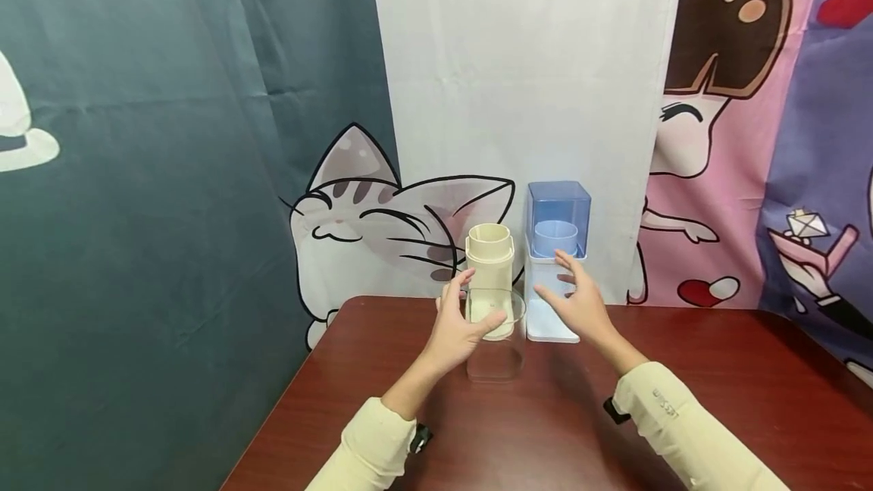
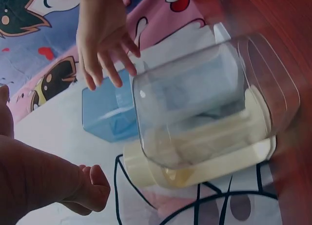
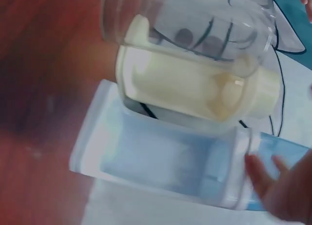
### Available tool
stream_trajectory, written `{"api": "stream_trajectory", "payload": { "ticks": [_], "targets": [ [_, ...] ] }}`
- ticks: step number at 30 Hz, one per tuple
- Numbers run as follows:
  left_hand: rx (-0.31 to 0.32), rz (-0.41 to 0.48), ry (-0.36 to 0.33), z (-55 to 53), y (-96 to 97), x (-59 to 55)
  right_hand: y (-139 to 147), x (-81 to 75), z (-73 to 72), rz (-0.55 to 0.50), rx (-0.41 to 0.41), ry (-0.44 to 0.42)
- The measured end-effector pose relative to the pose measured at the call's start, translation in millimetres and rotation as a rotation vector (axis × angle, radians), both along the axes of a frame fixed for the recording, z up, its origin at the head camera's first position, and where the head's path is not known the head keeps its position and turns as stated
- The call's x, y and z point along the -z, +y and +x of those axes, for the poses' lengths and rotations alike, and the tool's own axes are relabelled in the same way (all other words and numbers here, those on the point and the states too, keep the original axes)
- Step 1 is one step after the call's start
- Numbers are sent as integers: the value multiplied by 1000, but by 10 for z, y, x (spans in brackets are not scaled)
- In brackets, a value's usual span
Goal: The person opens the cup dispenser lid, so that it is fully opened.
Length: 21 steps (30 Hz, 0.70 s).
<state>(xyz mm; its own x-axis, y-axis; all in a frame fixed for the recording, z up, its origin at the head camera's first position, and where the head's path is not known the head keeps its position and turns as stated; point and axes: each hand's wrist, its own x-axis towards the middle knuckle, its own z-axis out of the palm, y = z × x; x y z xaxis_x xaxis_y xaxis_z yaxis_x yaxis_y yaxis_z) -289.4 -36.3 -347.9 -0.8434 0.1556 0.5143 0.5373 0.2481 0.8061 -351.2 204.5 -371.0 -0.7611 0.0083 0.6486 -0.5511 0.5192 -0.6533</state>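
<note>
A clear, open-topped plastic container (image 1: 495, 366) stands on the table in front of a cream dispenser-like stand (image 1: 489, 271). My left hand (image 1: 461, 328) hovers by the clear container's top, thumb and fingers spread apart; the left wrist view shows a gap between the hand (image 2: 73, 186) and the container (image 2: 195, 103). Right of the cream stand is a white stand with a blue see-through top (image 1: 558, 207). My right hand (image 1: 578, 305) is raised in front of it with fingers parted, holding nothing. In the right wrist view that hand (image 3: 287, 191) is blurred and overlaps the blue top.
The reddish-brown table (image 1: 532, 438) ends at a printed cloth backdrop (image 1: 532, 82) just behind the two stands. A dark green cloth (image 1: 164, 264) hangs along the left side.
</note>
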Motion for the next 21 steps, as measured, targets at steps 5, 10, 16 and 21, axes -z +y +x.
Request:
{"api": "stream_trajectory", "payload": {
  "ticks": [5,10,16,21],
  "targets": [
    [18,8,-18,39,94,55,-52,-141,-16,-24,258,-19],
    [101,70,-21,51,156,30,-105,-322,-127,-91,385,-54],
    [163,129,-34,115,152,-15,-133,-486,-277,-102,426,-93],
    [156,103,-26,106,132,-8,-158,-574,-391,-115,442,-118]
  ]
}}
